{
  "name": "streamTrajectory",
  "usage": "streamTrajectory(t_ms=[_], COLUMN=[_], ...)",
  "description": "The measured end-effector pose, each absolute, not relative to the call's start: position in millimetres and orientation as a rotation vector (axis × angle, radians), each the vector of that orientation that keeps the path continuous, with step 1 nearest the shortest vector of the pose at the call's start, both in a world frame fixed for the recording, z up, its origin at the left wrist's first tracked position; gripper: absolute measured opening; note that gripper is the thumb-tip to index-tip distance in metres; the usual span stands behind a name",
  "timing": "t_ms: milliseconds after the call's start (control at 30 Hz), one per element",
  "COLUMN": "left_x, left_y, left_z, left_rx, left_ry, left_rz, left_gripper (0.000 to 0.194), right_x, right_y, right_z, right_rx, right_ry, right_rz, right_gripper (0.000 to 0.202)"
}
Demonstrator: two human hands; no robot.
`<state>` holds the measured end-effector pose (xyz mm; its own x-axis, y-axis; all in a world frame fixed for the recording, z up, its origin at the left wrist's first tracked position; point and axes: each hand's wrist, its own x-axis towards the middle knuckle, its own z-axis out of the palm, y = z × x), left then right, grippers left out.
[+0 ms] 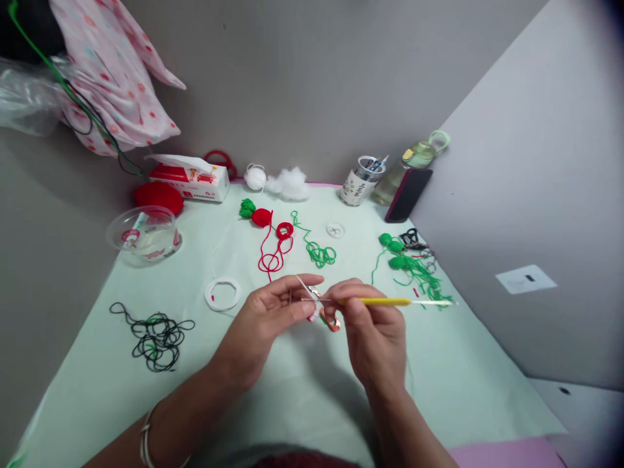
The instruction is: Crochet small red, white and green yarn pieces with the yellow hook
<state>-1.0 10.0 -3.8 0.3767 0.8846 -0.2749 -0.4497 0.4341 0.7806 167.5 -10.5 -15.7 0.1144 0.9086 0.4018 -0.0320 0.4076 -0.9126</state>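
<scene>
My left hand [266, 318] pinches a small white and red crochet piece [312, 316] between thumb and fingers. White yarn [303, 283] runs over its raised index finger. A crochet hook [383, 301] with a yellow handle lies in the closed fingers of my right hand [377, 331]. The hook's thin tip points left and meets the piece, though the exact stitch is too small to make out. Orange-handled snips [332, 322] lie on the table behind the hands, partly hidden by them.
On the table are a red yarn coil [285, 231], green yarn [320, 253], a black cord tangle [158, 341], a white ring coil [222, 294] and green balls [397, 262]. Behind stand a plastic tub [151, 240], tissue pack [205, 185], pen cup [358, 185], bottle [390, 182] and phone [408, 195].
</scene>
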Motion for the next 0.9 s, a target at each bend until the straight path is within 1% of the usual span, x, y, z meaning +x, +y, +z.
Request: streamTrajectory(t_ms=[100,200,333,467,600,800,900], left_x=[-1,-2,-5,-7,-8,-6,-5], left_y=[7,6,8,8,7,7,7], left_z=[-3,-4,-3,-2,-3,-4,-2], left_rx=[0.77,0.775,0.787,0.8,0.837,0.876,0.877], left_ry=[0.781,0.784,0.785,0.788,0.795,0.815,0.825], left_rz=[0.925,0.902,0.916,0.914,0.925,0.939,0.964], left_gripper=[0.033,0.037,0.035,0.033,0.032,0.031,0.032], right_x=[166,167,169,169,170,170,169], right_y=[-12,-11,-7,-8,-14,-21,-21], right_z=[-18,-19,-14,-13,-15,-14,-11], right_rx=[-0.921,-0.918,-0.835,-0.79,-0.821,-0.838,-0.829], right_ry=[-1.276,-1.17,-1.05,-1.068,-1.198,-1.538,-1.69], right_rz=[0.844,0.963,1.126,1.135,0.984,0.534,0.317], right_gripper=[0.016,0.017,0.018,0.02,0.019,0.025,0.024])
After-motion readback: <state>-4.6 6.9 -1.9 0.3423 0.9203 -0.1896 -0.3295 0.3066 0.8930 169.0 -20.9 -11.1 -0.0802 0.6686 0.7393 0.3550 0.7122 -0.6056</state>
